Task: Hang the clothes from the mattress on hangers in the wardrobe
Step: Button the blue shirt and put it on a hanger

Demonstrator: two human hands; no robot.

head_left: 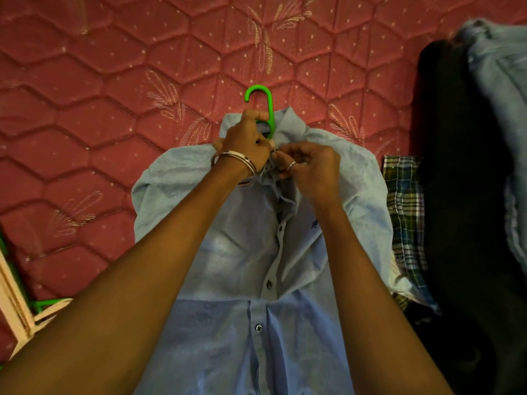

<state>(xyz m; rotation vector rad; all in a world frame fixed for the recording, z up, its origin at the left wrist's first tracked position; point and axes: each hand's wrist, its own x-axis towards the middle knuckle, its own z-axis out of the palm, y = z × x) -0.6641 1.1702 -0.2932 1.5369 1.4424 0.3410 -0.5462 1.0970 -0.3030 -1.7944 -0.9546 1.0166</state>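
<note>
A light blue button shirt lies face up on the red quilted mattress, with a green hanger inside it; only the hook sticks out past the collar. My left hand pinches the left side of the placket just below the collar. My right hand pinches the opposite side at the top button. Both hands meet at the neck opening. The lower buttons look fastened.
A pile of clothes lies at the right: a plaid garment, a dark garment and a pale blue denim piece. More hangers, pale and green, lie at the lower left edge.
</note>
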